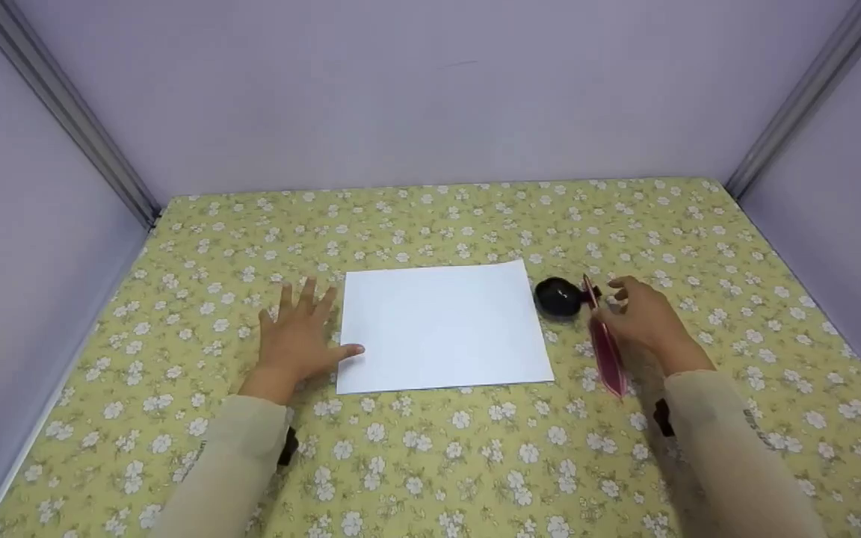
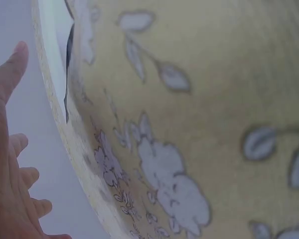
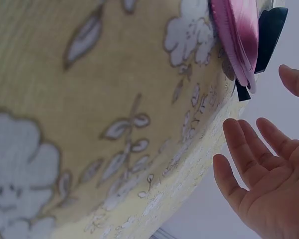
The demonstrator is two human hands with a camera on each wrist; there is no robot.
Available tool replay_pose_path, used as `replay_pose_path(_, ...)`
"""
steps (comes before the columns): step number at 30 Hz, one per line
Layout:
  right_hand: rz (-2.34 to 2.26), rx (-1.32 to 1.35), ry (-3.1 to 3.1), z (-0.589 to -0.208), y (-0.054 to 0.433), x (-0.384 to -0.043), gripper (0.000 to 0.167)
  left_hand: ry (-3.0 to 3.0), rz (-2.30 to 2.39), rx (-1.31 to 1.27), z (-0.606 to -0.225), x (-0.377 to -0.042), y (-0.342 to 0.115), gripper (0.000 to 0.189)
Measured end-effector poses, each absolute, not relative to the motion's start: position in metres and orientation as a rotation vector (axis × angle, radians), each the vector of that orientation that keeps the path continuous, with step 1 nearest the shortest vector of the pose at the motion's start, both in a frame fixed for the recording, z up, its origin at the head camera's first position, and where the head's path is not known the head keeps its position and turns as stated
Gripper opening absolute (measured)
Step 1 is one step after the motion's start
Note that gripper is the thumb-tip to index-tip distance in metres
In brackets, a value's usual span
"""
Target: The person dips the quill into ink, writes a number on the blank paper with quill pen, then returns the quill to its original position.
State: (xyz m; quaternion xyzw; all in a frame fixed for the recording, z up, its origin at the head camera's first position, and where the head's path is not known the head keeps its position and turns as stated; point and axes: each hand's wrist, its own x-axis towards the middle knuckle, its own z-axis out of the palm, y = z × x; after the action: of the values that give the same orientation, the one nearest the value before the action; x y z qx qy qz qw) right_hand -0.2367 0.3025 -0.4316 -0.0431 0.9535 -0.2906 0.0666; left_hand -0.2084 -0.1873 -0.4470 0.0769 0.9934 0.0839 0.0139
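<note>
A: What lay before you, and why there?

B: A yellow floral tablecloth [image 1: 430, 463] filled the lower frame. Your white sheet [image 1: 438, 329] lay flat at center, probably so that both your hands could reach it.

A: How were your hands?

B: Your left hand [image 1: 296, 340], left of center, had its fingers spread apart, the thumb over the sheet's left edge, a pose that seemed suited to steadying paper; whether it pressed, you could not tell. Your right hand [image 1: 643, 321], right of center, had its fingers loosely bent, clamped on nothing; the right wrist view showed a gap between them and the pink piece [image 1: 609, 362].

A: Where was your pink piece, and how did it look?

B: Right of center, beside your right hand: long, narrow, glossy and layered, tapering at its ends, apparently tipped on edge. Just left of it sat your round, shiny black bowl [image 1: 559, 299], whose short dark handle [image 1: 587, 297] crossed behind the pink piece, perhaps propping it.
</note>
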Motion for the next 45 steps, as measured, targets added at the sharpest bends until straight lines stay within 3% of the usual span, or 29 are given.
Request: replay_pose_path(45,-0.947,-0.150,2.867,-0.444,0.297,-0.240,0.037,2.853,0.242,0.391,-0.456,-0.203,-0.172,0.079)
